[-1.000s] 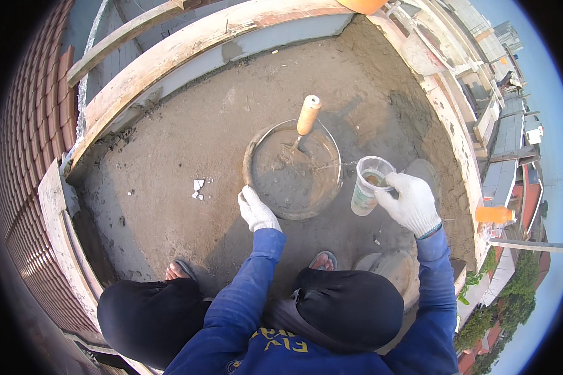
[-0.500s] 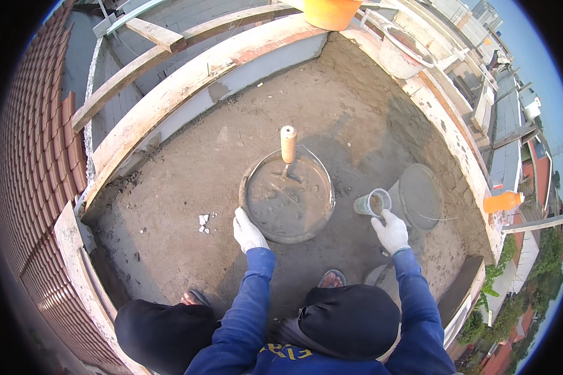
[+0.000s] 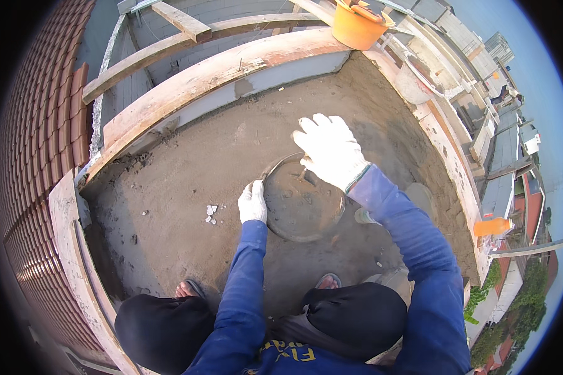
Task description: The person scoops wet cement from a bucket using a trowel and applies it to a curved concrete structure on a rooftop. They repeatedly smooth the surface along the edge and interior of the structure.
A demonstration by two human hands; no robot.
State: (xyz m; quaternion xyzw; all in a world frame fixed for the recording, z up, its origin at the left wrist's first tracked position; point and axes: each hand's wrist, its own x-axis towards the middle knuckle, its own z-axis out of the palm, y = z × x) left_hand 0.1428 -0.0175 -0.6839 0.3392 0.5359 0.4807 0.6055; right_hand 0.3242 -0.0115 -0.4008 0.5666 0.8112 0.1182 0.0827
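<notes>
A round bucket point(image 3: 303, 238) of wet grey mortar point(image 3: 294, 203) stands on the rough cement floor in front of me. My left hand point(image 3: 253, 201), in a white knitted glove, grips the bucket's left rim. Over the bucket's far side is my right hand point(image 3: 333, 152), gloved alike, its fingers stretched and apart. It hides the handle of the tool standing in the mortar; only the tool's metal neck point(image 3: 303, 177) shows, and it looks like a trowel. A clear plastic cup point(image 3: 363, 216) lies right of the bucket, partly covered by my right forearm.
Low walls point(image 3: 187, 94) bound the floor. On the far corner sits an orange bucket point(image 3: 358, 28), with a pale tub point(image 3: 413, 81) nearby. An orange bottle point(image 3: 492, 226) rests on the right wall. White chips point(image 3: 211, 212) lie at left; my feet point(image 3: 328, 282) are near the bucket.
My right hand has left the plastic cup and moved up and left over the tool's handle. My left hand has slid farther up along the bucket's left rim.
</notes>
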